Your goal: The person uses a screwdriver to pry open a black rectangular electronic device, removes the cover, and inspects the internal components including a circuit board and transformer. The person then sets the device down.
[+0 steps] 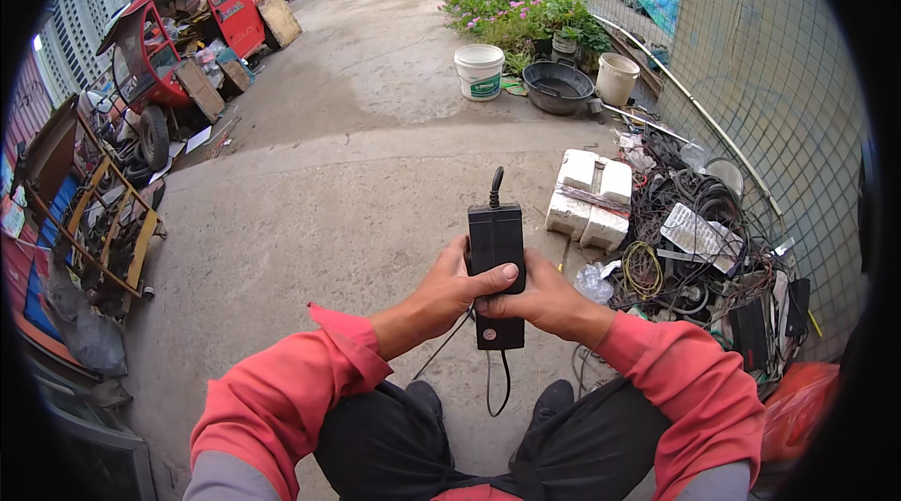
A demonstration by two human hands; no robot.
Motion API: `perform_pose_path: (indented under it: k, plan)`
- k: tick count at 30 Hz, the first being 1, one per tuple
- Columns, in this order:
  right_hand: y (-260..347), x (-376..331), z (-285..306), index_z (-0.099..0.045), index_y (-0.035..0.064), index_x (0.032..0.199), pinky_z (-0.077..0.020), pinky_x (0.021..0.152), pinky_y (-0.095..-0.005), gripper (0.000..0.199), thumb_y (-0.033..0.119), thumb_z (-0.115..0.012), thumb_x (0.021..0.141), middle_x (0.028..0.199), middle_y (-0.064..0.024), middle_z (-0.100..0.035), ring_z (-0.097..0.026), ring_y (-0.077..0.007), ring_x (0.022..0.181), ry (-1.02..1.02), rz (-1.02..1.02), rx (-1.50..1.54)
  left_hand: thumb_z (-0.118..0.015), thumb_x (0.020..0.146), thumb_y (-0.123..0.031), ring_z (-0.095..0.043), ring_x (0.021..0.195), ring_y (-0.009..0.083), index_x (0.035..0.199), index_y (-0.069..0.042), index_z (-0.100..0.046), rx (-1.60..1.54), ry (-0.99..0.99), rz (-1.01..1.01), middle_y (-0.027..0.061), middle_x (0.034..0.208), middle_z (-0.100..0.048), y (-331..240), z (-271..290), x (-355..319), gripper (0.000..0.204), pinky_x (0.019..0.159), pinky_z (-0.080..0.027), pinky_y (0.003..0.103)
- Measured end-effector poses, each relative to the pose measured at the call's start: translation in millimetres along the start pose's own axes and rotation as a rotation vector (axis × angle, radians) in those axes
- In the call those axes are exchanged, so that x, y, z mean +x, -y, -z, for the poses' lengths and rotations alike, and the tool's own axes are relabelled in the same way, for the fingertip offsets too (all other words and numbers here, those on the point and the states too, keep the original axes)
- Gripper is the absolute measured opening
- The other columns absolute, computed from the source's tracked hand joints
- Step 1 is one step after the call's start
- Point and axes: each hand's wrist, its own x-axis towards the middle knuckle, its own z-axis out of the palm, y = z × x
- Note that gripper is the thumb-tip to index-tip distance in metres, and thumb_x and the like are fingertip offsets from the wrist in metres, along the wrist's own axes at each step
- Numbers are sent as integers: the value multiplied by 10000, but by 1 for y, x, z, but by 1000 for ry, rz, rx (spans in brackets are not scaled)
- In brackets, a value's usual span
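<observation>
- Black power adapter (496,266): held mid-frame, above the lap, over concrete ground (357,173).
- Long axis runs near-far; far end w/ cable stub points away from person, near end w/ thin cord hangs down btwn knees.
- Left hand (449,295): closed round adapter's left side, thumb across top face.
- Right hand (544,299): closed round its right side.
- Scrap wire pile (699,248) to right, white foam blocks (589,196) just beyond.

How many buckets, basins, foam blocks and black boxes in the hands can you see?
Buckets: 2, white and cream
Dark basin: 1
White foam blocks: 4
Black box, held by left hand and right hand: 1
Total: 8
</observation>
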Motion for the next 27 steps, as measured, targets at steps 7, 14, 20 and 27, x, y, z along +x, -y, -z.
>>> perform_pose_path:
  k: [7,14,20,27]
  plan:
    - [-8,11,-3,-625,-41,1173,-569,842,-376,473,119,-825,776,1025,-136,-709,-695,-223,947,-96,6,-68,-836,885,-178,-603,1169,188,1390,-22,-440,-1,-40,-25,92,1257,-599,-3,-2,3,661,1016,-503,382]
    - [-12,17,-8,-648,-70,1138,-575,826,-381,473,136,-805,742,1023,-161,-718,-700,-238,935,-149,36,-182,-850,867,-171,-604,1153,182,1353,-14,-462,40,-98,-90,88,1236,-609,4,4,5,641,1020,-499,374]
    - [-4,23,-6,-648,-27,1196,-562,877,-369,457,122,-819,800,1076,-112,-715,-690,-208,981,11,-3,3,-877,842,-210,-626,1101,187,1338,45,-447,-11,-88,-57,119,1188,-619,-1,14,4,704,976,-526,362]
    - [-1,19,-5,-653,-9,1177,-558,880,-363,403,79,-796,811,1068,-105,-710,-683,-198,980,9,-44,4,-847,865,-165,-638,1096,188,1327,-13,-492,-20,-71,-44,93,1193,-625,-2,10,3,601,966,-536,376]
